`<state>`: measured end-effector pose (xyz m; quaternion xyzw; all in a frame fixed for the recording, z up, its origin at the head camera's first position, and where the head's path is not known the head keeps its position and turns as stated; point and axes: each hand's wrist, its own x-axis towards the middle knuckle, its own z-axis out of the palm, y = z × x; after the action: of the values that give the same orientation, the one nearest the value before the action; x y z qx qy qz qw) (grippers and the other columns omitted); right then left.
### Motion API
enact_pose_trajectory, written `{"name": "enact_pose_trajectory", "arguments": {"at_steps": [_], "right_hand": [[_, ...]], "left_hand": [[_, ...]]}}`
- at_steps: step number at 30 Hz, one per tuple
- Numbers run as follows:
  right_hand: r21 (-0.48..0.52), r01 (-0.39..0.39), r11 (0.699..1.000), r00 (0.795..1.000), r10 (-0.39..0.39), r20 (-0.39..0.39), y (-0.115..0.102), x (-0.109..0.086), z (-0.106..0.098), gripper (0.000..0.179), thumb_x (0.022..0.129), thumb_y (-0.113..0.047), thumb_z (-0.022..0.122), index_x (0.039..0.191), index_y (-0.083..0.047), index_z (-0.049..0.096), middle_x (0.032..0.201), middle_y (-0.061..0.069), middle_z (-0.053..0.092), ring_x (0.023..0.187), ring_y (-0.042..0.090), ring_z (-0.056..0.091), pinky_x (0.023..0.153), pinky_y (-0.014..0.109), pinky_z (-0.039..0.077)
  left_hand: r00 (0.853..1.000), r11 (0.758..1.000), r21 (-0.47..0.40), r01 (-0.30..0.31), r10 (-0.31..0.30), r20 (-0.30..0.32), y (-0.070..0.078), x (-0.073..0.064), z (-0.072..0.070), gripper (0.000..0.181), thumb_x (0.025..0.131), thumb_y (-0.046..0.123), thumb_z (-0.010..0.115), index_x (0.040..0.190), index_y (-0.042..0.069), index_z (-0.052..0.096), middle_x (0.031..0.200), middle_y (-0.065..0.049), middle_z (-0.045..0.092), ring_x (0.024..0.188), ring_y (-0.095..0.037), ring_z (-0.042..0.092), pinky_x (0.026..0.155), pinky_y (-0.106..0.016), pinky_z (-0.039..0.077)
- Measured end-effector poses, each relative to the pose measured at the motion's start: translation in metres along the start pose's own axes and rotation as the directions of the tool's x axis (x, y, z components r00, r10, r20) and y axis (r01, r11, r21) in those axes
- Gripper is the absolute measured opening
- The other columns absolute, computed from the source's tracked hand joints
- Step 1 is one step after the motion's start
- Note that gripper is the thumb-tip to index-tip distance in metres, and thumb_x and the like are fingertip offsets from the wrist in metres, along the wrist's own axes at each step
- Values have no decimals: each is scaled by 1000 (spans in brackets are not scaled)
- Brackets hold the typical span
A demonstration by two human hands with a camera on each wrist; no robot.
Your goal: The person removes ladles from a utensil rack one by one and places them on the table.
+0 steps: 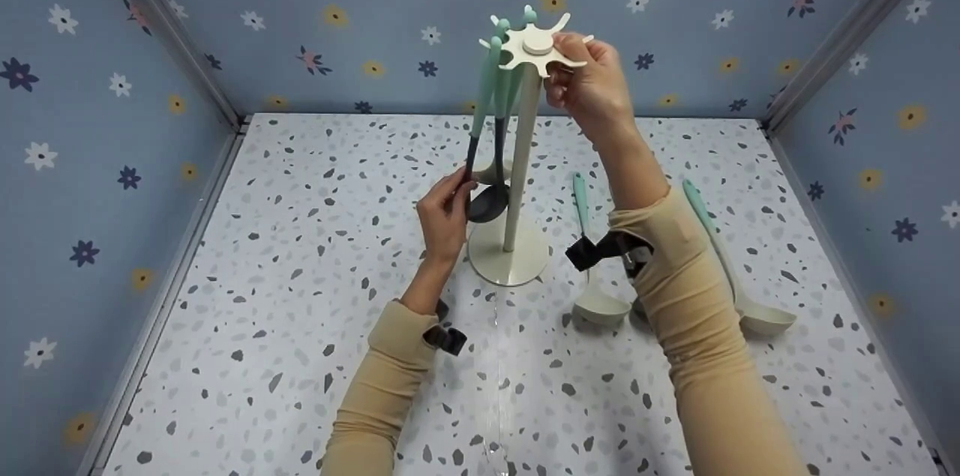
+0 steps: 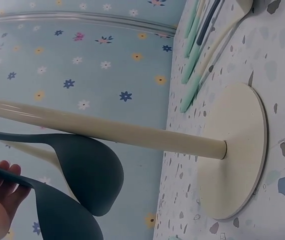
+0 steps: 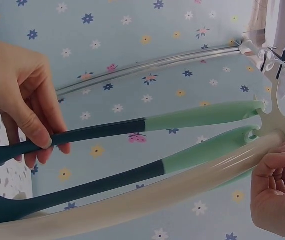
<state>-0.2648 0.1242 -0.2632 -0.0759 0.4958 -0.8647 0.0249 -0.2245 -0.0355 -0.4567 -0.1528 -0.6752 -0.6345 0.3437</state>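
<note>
Creased tan sleeve (image 1: 697, 318) mostly hides a dark utensil (image 1: 638, 308), while midway between the side edges of the table (image 1: 247, 326), the right hand (image 1: 598, 89) grips a glossy cream utensil stand (image 1: 520, 161) and the left hand (image 1: 442, 217) pinches a hanging mint-handled utensil (image 1: 485, 93), head partly cut off.

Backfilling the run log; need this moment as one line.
left hand: pinches dark utensil | right hand: grips rack top | hung: second dark utensil, cream utensil | table: cream ladles

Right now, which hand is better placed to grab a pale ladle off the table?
Probably the right hand: it's right of the rack, like those pale ladles, though it grips the rack. The left hand, left of the rack, holds a dark utensil.
</note>
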Motion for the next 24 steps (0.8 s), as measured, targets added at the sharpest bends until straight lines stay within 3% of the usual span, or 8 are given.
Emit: {"name": "enact_pose_trajectory", "arguments": {"at_steps": [11, 24], "right_hand": [[5, 4, 1000, 1000, -4, 1, -1, 0, 1, 21, 91, 0, 41, 74, 7, 52, 53, 10, 43, 37, 14, 36, 34, 19, 24], [-7, 3, 1000, 1000, -3, 5, 0, 0, -1, 22, 92, -1, 41, 74, 6, 52, 52, 10, 43, 37, 14, 37, 34, 20, 25]], "left_hand": [[999, 999, 22, -48, 48, -15, 3, 1, -2, 21, 83, -4, 57, 102, -13, 60, 85, -24, 63, 76, -22, 63, 63, -22, 50], [998, 997, 48, -55, 56, -25, 6, 4, -7, 20, 83, -4, 57, 100, -13, 61, 83, -21, 63, 74, -24, 62, 63, -22, 50]]}}
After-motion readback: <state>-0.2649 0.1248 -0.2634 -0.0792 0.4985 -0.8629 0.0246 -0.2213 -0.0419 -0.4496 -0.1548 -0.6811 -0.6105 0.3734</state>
